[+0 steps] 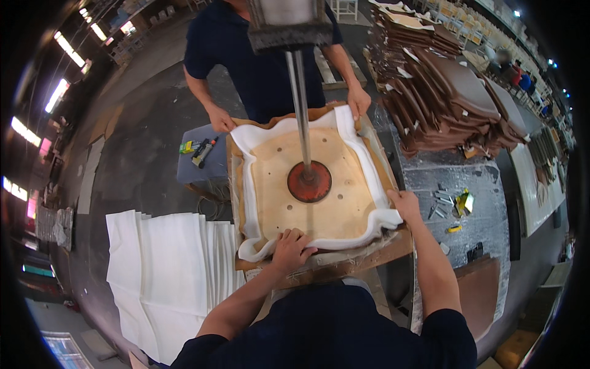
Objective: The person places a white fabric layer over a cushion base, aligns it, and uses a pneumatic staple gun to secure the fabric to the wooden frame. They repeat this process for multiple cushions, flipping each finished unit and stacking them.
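A square plywood seat board (307,184) lies on a work stand, pinned by a round red press foot (309,182) on a steel rod (300,98). White foam padding (252,184) wraps up around its edges, over brown covering beneath. My left hand (290,248) presses the near foam edge, fingers curled on it. My right hand (404,204) grips the near right foam corner. Across the stand another person holds the far edge with one hand (220,118) at the far left corner and the other hand (358,101) at the far right.
A pile of white foam sheets (166,270) lies at the lower left. Stacked brown seat covers (448,92) fill the upper right. Small tools and staples (452,203) sit on the grey table at right. A low stool with tools (200,154) stands left of the stand.
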`<act>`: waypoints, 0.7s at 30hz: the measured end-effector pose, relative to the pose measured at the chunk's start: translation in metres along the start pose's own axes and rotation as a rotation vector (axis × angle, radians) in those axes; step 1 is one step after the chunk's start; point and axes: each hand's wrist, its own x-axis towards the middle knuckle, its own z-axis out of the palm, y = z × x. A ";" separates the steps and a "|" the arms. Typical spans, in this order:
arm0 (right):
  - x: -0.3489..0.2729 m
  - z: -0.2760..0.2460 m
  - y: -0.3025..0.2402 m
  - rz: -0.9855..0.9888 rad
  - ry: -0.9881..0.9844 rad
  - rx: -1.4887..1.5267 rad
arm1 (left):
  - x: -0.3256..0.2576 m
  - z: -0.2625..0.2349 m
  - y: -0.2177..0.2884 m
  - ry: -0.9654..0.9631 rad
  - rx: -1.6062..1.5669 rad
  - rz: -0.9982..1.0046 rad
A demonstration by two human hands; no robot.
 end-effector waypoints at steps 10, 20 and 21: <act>-0.001 0.037 0.018 -0.076 0.263 0.183 | 0.003 -0.005 -0.001 -0.005 -0.041 -0.020; -0.013 0.047 0.005 -0.094 0.342 0.188 | -0.002 -0.008 0.000 0.019 -0.035 -0.003; -0.014 0.047 0.005 -0.102 0.360 0.186 | -0.001 -0.008 0.000 0.025 -0.031 0.005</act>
